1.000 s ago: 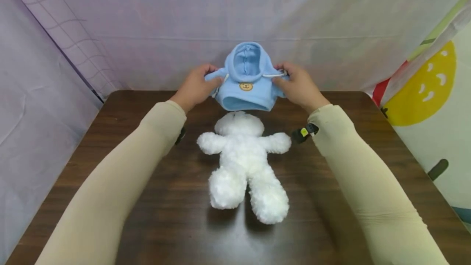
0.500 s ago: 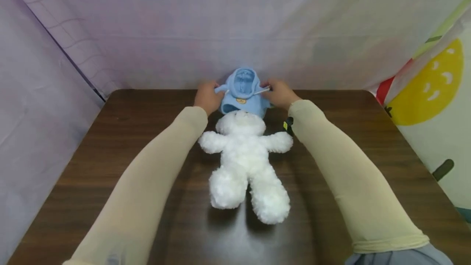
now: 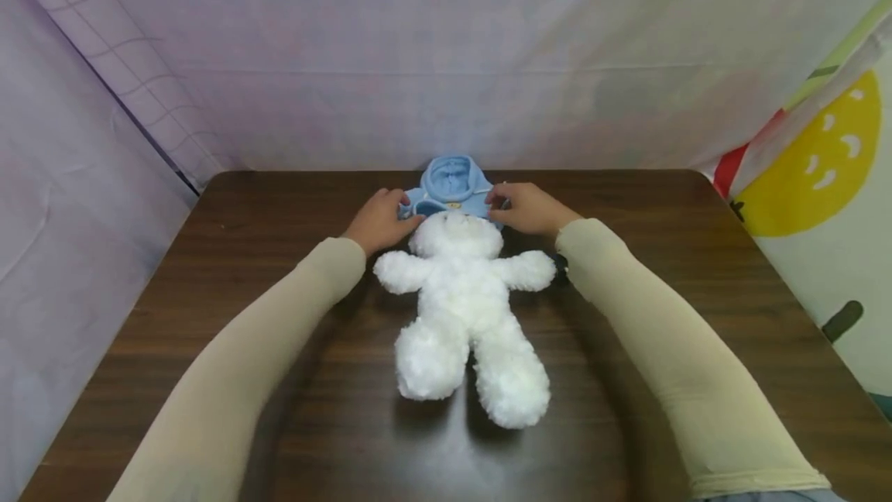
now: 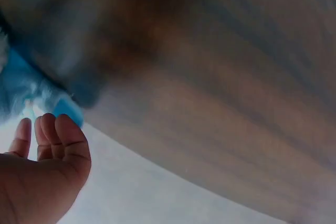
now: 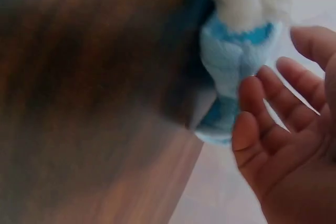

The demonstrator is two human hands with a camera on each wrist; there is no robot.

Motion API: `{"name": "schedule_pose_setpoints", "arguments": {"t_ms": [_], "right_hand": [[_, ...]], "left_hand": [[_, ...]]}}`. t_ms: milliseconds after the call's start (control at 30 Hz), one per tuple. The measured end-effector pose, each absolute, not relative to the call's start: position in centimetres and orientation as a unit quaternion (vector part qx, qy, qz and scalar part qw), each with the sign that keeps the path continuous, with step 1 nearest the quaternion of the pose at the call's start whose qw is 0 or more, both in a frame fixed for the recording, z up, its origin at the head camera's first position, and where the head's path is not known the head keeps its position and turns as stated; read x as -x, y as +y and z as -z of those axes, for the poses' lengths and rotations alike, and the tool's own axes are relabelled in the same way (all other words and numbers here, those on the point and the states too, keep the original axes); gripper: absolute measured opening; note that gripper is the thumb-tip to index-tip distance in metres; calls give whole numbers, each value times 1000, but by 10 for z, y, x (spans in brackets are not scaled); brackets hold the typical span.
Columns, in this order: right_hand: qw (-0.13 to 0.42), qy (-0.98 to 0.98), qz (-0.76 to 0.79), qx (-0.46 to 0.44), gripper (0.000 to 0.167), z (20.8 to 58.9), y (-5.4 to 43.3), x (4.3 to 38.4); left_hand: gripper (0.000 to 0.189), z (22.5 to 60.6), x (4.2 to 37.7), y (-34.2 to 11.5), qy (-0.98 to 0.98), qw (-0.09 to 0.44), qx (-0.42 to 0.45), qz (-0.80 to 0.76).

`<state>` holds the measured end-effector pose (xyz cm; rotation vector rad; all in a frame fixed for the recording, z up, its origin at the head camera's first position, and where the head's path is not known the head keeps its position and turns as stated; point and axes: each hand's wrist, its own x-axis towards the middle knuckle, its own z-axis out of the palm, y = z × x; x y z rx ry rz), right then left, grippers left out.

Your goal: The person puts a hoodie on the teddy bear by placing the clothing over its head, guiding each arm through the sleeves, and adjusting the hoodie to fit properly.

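One fluffy, round-limbed plush [image 3: 461, 285] beside a fleecy blue hoodie [image 3: 451, 186]

Setting: cloth-screened workspace | pale hanging sheets [image 3: 446, 45] | wood-grain table [image 3: 697, 254]

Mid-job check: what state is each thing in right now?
Blue hoodie: off the toy's body, hood open, by the table's far edge.
White plush toy: undressed, lying down, arms spread, head toward the hoodie.
Left hand: open, at one hoodie sleeve; contact unclear.
Right hand: open, fingers loosely bent, by the other sleeve.
Table: bearing the toy.
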<state>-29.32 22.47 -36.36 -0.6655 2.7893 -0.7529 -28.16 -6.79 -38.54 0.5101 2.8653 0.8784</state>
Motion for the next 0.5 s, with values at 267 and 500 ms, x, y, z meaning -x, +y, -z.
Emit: {"name": "schedule_pose_setpoints", "arguments": {"t_ms": [267,500], "right_hand": [[158,930,230,240,35,374,223,290],[192,925,210,253,46,376,225,286]], "left_hand": [[40,398,288,-61,953,24,-194,-230],[33,400,281,-64,954,48,-238,-177]]}}
